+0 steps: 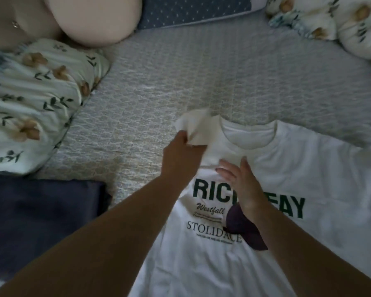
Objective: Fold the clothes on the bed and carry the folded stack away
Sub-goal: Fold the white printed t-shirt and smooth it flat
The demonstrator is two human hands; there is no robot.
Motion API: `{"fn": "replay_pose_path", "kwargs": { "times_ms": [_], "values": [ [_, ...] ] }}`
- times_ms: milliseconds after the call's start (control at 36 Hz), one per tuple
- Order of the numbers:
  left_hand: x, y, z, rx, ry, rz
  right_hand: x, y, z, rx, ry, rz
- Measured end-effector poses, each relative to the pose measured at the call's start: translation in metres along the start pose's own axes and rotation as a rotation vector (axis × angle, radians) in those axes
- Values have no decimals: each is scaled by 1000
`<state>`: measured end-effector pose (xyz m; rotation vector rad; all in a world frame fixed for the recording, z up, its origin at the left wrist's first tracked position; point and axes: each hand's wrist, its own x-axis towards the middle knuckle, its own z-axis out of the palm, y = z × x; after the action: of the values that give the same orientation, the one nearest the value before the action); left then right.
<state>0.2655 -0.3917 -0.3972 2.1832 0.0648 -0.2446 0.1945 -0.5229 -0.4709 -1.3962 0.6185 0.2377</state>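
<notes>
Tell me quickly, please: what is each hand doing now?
Left hand: closed, pinching the folded-in sleeve of the white T-shirt.
Right hand: open, flat on the T-shirt's chest.

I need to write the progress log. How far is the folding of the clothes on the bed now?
Looks done: a dark blue folded garment lies at the left on the bed. In hand: the white T-shirt lies print up; the left hand pinches its sleeve, lifted over toward the chest, while the right hand presses flat on the front. Left: finishing this shirt, stacking, carrying away.
</notes>
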Motion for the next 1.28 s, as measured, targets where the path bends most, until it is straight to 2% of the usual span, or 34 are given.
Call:
{"fn": "replay_pose_path", "kwargs": {
  "times_ms": [28,56,83,139,222,306,361,472,500,528,583,639,694,722,806,833,889,944,1000,1028,1167,1278],
  "values": [
    [-7,2,10,-26,-158,25,-5,-2,-9,212,-42,44],
    [-11,1,18,-19,-289,58,-7,2,-22,248,-3,59],
    [-15,1,24,46,-394,97,-13,4,-33,392,42,99],
    [-20,-8,26,196,-435,132,-22,14,-48,489,120,174],
    [-27,-40,17,473,-401,122,-25,23,-51,388,238,270],
    [-46,-80,13,732,-482,150,-18,25,-39,224,362,266],
    [-61,-103,12,811,-468,201,-12,26,-34,97,379,228],
    [-81,-124,8,880,-305,312,-8,-1,-26,-264,389,143],
    [-85,-125,8,885,-267,323,-5,-14,-24,-430,390,67],
    [-88,-124,8,881,-230,327,-3,-29,-21,-497,365,-30],
    [-94,-121,11,869,-178,326,-2,-55,-14,-459,339,-233],
    [-99,-116,14,875,-154,334,-3,-69,-13,-440,383,-315],
    [-103,-113,17,887,-140,327,-1,-63,-22,-515,410,-244],
    [-106,-112,18,897,-136,316,0,-54,-32,-534,477,-176],
    [-118,-115,21,959,-150,306,-10,-22,-54,-372,546,155],
    [-122,-118,21,979,-163,310,-13,-11,-57,-317,580,205],
    [-133,-126,18,999,-182,307,-27,4,-51,-310,688,182],
    [-147,-135,11,1005,-193,271,-47,19,-37,-374,745,44],
    [-167,-146,2,983,-197,220,-71,38,-16,-436,702,-80],
    [-178,-151,-3,957,-183,203,-85,50,-5,-418,649,-85],
    [-235,-175,-25,848,-90,215,-157,112,51,-69,197,271],
    [-269,-198,-40,782,-101,9,-204,136,79,134,69,368]
  ]
}}
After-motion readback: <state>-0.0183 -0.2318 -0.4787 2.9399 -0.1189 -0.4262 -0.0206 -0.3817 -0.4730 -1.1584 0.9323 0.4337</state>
